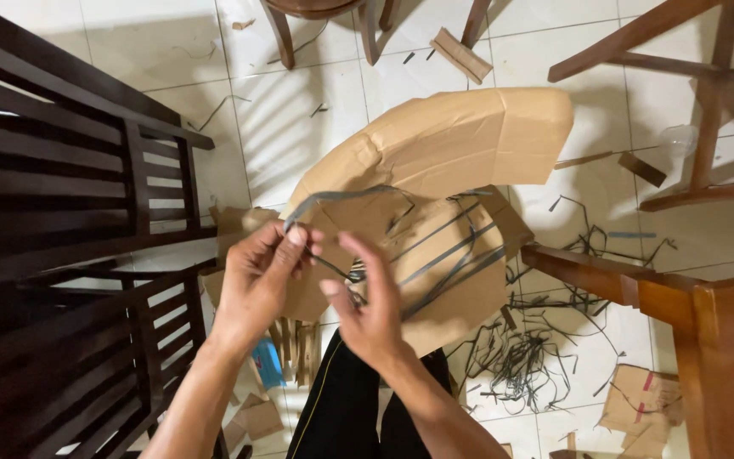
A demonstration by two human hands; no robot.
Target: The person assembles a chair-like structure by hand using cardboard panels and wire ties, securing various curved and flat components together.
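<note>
Grip: left hand (258, 274) pinches dark strip (333, 197); right hand (367, 308) pinches same strip's lower loop | beyond grip: curved cardboard piece (448, 144), touching strips | right of grip: strip offcuts (524, 348) on tiled floor (290, 110), wooden chair (690, 314).

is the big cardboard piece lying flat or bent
Bent. The cardboard curves in an arc, and its upper part folds over above the hands.
</note>
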